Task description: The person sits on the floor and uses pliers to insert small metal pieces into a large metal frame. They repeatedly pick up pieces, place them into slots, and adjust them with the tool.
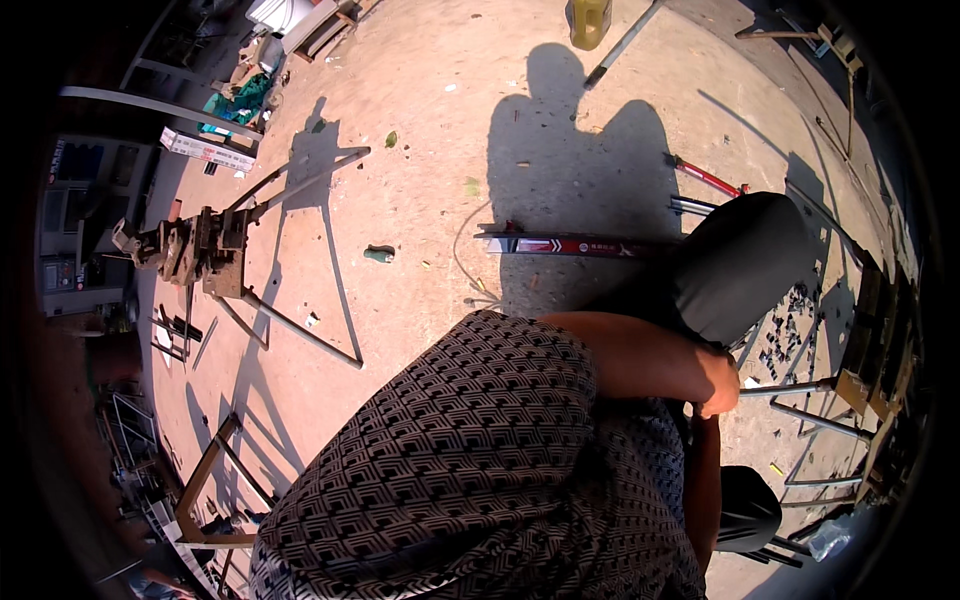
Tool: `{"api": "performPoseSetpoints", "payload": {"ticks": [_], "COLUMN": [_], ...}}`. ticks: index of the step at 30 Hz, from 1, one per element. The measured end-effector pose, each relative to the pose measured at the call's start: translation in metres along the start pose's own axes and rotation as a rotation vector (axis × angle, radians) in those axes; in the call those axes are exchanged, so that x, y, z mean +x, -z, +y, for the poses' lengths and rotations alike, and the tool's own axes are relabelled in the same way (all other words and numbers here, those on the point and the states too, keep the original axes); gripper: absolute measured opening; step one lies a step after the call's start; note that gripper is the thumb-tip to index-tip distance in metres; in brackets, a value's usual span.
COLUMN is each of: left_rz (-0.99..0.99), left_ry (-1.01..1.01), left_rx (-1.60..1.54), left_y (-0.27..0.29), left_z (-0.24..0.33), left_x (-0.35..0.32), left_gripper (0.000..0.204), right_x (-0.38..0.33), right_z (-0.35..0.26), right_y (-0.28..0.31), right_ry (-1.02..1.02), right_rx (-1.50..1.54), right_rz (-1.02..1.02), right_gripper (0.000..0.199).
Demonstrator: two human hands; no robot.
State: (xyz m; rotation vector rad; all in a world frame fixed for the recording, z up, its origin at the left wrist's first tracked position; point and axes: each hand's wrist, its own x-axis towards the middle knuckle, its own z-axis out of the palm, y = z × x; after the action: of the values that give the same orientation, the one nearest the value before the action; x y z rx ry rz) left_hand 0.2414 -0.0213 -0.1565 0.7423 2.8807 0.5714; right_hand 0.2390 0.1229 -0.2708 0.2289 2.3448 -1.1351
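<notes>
My left forearm crosses in front of my body, and my left hand [718,388] rests beside my bent knee in dark trousers [745,270]. Its fingers are turned away and hidden. From below, my right forearm [705,480] reaches up to the same spot; the right hand is hidden behind the left, so I cannot see what either holds. Beyond the knee, a long, narrow red-and-white printed piece [590,246] lies on the ground in my shadow. A thin red bar [710,175] lies farther off, near some pale rods [690,206].
At left stands a rusty metal vise [205,245] on splayed legs. A yellowish jug [590,22] and a metal pipe [625,45] are at the far side. Metal frames [835,388] and dark scraps [785,335] lie at right; a brown angled frame [205,480] stands lower left.
</notes>
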Motion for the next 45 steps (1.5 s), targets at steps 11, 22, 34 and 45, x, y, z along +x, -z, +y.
{"api": "performPoseSetpoints", "payload": {"ticks": [11, 22, 34, 45], "left_rz": [-0.529, -0.665, -0.796, -0.791], "left_ry": [-0.245, -0.380, -0.443, -0.467], "left_rx": [-0.082, -0.069, 0.099, 0.001], "left_y": [0.070, 0.110, 0.098, 0.079], "left_z": [-0.037, 0.000, 0.009, 0.021], "left_x": [-0.020, 0.032, 0.076, 0.074], "left_gripper": [0.037, 0.039, 0.048, 0.045], "right_x": [-0.001, -0.009, -0.014, -0.007], "right_z": [-0.031, -0.006, -0.017, -0.012], "right_y": [-0.011, 0.005, 0.003, 0.009], "right_ry": [0.266, -0.049, -0.157, -0.118], "right_rx": [-0.021, -0.041, 0.145, 0.268], "right_rz": [0.068, 0.105, 0.223, 0.272], "right_gripper": [0.046, 0.075, 0.064, 0.067]}}
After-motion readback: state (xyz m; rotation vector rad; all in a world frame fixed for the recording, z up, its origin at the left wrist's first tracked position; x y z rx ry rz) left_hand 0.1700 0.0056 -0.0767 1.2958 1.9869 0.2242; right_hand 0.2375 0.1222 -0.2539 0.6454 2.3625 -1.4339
